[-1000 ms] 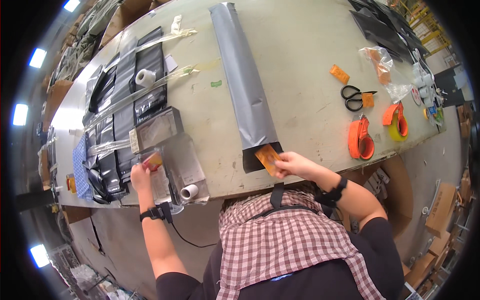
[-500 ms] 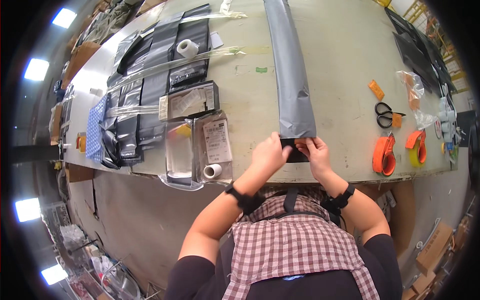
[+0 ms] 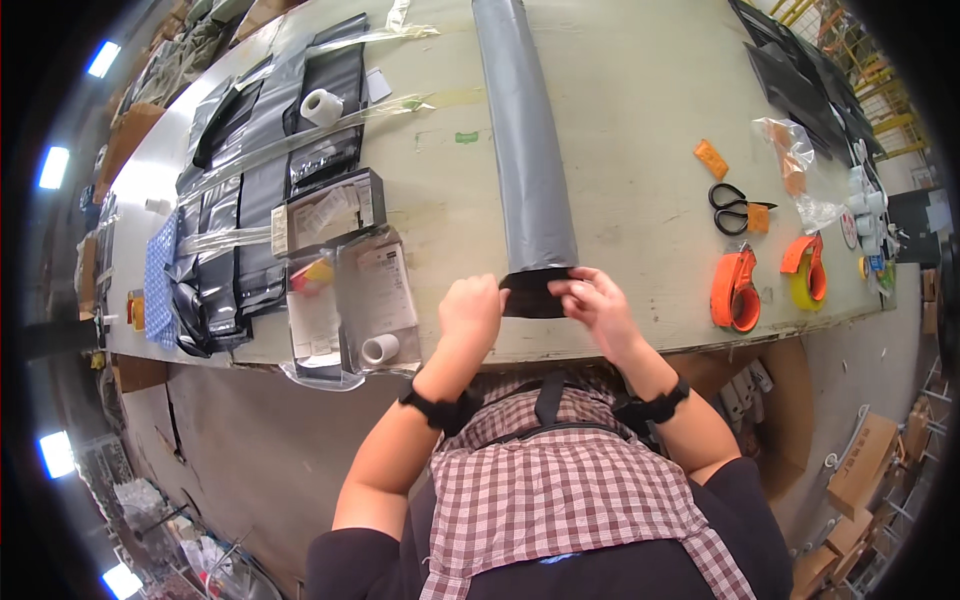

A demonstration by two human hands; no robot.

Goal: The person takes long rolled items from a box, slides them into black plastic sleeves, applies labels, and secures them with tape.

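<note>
A long grey plastic mailing bag (image 3: 535, 190) stretches away from me across the table, with something bulky filling it. Its near end shows a black inner side (image 3: 532, 297), with the mouth toward me. My left hand (image 3: 470, 315) is closed on the left edge of that mouth, fingertips pinching the plastic. At the right edge, my right hand (image 3: 600, 308) has its half-bent fingers apart over the black part, with nothing visible in them.
On the left lie black and grey bags (image 3: 262, 190) under clear tape strips, a tape roll (image 3: 322, 107), and an open box (image 3: 330, 215). To the right are black scissors (image 3: 730, 210), orange packets (image 3: 711, 158), and two orange tape dispensers (image 3: 735, 292). Black sheets (image 3: 795, 95) lie farther back.
The orange piece at my right fingertips is out of sight. More of the bag's black inner side shows, and my right fingers have loosened. The whole view has shifted slightly.
</note>
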